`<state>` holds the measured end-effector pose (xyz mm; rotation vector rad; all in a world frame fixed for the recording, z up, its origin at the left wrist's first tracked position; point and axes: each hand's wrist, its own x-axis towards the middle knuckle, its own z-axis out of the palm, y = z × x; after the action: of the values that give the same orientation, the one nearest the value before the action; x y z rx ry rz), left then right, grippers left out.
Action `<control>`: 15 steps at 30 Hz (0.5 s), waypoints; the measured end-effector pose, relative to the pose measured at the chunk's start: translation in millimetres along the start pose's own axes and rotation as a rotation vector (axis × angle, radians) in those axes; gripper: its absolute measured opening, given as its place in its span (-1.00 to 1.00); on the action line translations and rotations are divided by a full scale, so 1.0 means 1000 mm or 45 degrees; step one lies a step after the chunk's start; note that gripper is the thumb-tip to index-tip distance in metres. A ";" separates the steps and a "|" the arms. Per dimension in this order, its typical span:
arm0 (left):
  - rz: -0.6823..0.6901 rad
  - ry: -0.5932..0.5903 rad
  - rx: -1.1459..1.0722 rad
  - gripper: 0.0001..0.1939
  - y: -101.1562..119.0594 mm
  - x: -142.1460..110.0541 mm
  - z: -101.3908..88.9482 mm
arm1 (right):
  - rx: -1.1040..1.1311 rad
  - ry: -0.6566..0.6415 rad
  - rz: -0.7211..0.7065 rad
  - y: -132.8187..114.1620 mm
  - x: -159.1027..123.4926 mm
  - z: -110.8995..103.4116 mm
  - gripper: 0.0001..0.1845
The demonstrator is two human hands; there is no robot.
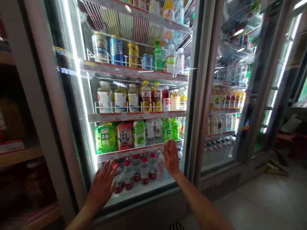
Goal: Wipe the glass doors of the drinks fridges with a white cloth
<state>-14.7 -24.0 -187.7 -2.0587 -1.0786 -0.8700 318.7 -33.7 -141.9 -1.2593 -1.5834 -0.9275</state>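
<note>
My left hand [102, 183] is at the lower left of the glass door [144, 75], its fingers stretched out and spread, with nothing in it. It is close to the glass, though I cannot tell whether it touches. My right hand [171, 158] is raised toward the right side of the same glass, its fingers curled together. A pale pinkish patch shows at the fingers; I cannot make out whether it is a cloth. Behind the glass, red-capped water bottles [129, 174] stand on the bottom, and a green drink pack [106, 139] sits on the shelf above.
Upper shelves carry tea bottles [105, 97], cans [116, 49] and a green soda bottle [157, 56]. A metal door frame [203, 86] divides this cooler from another glass door with more bottles [223, 97]. Dark shelving [21, 156] lies left, tiled floor [263, 198] at right.
</note>
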 end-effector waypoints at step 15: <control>-0.285 -0.128 -0.032 -0.38 -0.007 -0.041 -0.013 | -0.022 -0.046 0.118 -0.018 -0.039 0.013 -0.34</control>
<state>-42.4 -48.8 -210.4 -2.0471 -1.3799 -0.8997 302.5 -37.7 -183.6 -1.3564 -1.5342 -0.8661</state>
